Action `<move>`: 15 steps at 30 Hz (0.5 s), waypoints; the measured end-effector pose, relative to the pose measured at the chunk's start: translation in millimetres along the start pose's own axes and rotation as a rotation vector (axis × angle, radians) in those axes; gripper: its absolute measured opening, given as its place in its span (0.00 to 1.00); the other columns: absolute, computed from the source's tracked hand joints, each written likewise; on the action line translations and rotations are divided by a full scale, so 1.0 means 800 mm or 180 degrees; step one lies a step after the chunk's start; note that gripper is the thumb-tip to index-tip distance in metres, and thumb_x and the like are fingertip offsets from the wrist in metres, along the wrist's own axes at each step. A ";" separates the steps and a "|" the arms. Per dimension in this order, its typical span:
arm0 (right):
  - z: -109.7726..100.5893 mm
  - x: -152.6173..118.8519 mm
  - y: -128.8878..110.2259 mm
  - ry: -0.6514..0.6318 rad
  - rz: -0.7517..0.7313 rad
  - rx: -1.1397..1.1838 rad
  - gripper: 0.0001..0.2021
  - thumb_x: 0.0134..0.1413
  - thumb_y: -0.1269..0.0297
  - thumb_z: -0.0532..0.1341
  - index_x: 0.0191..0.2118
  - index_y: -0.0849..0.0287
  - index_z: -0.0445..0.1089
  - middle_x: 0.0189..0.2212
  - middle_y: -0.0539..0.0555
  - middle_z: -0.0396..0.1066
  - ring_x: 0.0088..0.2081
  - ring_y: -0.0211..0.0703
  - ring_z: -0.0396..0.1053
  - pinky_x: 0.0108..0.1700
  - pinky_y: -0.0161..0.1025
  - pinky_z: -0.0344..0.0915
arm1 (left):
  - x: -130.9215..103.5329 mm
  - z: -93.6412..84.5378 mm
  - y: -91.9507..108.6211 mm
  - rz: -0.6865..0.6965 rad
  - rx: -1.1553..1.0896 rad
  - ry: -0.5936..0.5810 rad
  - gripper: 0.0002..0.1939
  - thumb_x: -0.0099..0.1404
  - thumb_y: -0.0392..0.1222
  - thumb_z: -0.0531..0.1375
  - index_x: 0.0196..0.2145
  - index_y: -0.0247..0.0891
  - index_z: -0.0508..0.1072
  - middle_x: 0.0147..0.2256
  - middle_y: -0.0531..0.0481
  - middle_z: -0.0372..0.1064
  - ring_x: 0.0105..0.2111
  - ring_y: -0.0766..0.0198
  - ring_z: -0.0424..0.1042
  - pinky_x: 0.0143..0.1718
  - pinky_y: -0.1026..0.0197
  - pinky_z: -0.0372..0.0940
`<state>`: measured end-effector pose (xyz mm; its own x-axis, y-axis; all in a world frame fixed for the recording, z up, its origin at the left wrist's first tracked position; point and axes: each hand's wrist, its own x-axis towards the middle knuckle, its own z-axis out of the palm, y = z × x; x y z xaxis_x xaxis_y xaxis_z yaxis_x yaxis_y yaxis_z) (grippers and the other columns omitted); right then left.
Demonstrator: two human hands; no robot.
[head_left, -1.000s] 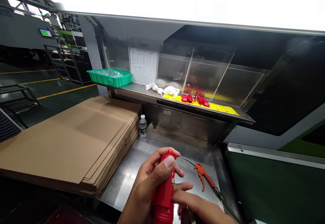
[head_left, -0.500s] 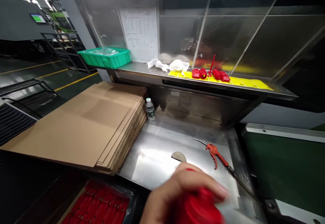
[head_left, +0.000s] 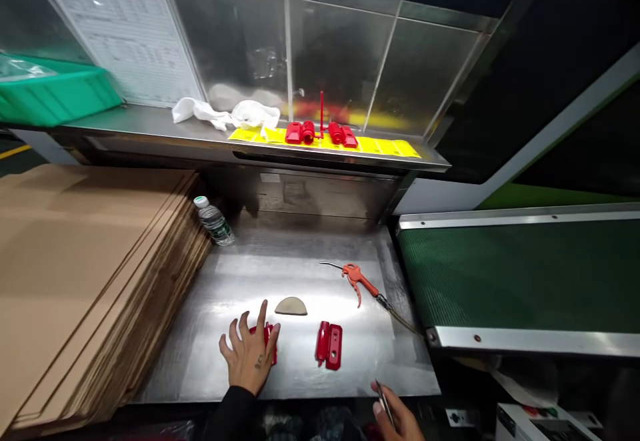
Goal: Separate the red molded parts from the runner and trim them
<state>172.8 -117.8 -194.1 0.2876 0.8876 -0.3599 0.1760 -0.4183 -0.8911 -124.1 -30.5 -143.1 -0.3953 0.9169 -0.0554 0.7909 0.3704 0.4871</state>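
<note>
Our left hand (head_left: 251, 353) lies flat with fingers spread over 1 red part (head_left: 270, 342) on the steel bench (head_left: 300, 274); the second red part (head_left: 329, 345) lies just to its right, long axis pointing away from us; our right hand (head_left: 395, 417), nearer the bench edge, pinches a thin metal tool (head_left: 384, 401).

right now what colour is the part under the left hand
Red, in the head view: the part under the left hand.

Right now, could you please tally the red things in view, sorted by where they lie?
Steel table: 3 - red part under the left hand, red part, red air blow gun
Upper shelf: 2 - left red part, right red part
Total: 5
</note>
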 end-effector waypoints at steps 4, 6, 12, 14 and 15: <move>0.004 -0.002 -0.011 -0.0141 0.0261 0.0244 0.42 0.43 0.28 0.60 0.51 0.62 0.73 0.24 0.54 0.76 0.25 0.49 0.75 0.29 0.43 0.71 | -0.028 0.034 0.043 0.0319 -0.0313 -0.0704 0.32 0.68 0.56 0.49 0.59 0.29 0.64 0.51 0.30 0.66 0.53 0.38 0.65 0.55 0.40 0.57; 0.007 0.001 -0.019 -0.0288 0.0377 0.0424 0.44 0.44 0.29 0.60 0.55 0.63 0.68 0.15 0.47 0.67 0.14 0.40 0.62 0.19 0.38 0.60 | -0.036 0.066 0.068 0.0346 -0.0511 -0.1008 0.31 0.65 0.53 0.53 0.57 0.26 0.67 0.46 0.30 0.71 0.50 0.37 0.67 0.53 0.38 0.58; 0.005 0.018 -0.095 -0.0001 -0.0309 0.0494 0.36 0.42 0.34 0.65 0.51 0.58 0.71 0.47 0.59 0.73 0.48 0.52 0.73 0.47 0.40 0.70 | -0.024 0.052 0.105 0.0307 -0.1659 -0.1538 0.26 0.57 0.36 0.56 0.54 0.32 0.71 0.45 0.37 0.70 0.46 0.47 0.71 0.50 0.49 0.64; 0.009 0.018 -0.138 -0.0263 -0.0442 0.0651 0.39 0.37 0.36 0.69 0.53 0.54 0.67 0.56 0.57 0.67 0.54 0.50 0.69 0.54 0.39 0.65 | -0.020 0.000 0.106 0.0573 -0.2082 -0.1758 0.24 0.57 0.36 0.58 0.52 0.39 0.75 0.45 0.43 0.70 0.47 0.51 0.71 0.50 0.54 0.64; 0.013 0.016 -0.160 -0.0559 -0.0487 0.0720 0.40 0.35 0.38 0.71 0.54 0.53 0.66 0.54 0.56 0.68 0.51 0.48 0.69 0.52 0.37 0.65 | -0.019 -0.030 0.107 0.0709 -0.2240 -0.1857 0.21 0.58 0.38 0.60 0.50 0.44 0.76 0.44 0.46 0.70 0.47 0.51 0.71 0.50 0.55 0.64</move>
<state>143.9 -50.8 -87.4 0.1035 0.9648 -0.2417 -0.0146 -0.2415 -0.9703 -61.6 -16.4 -80.0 0.1784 0.9560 -0.2327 0.2806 0.1772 0.9433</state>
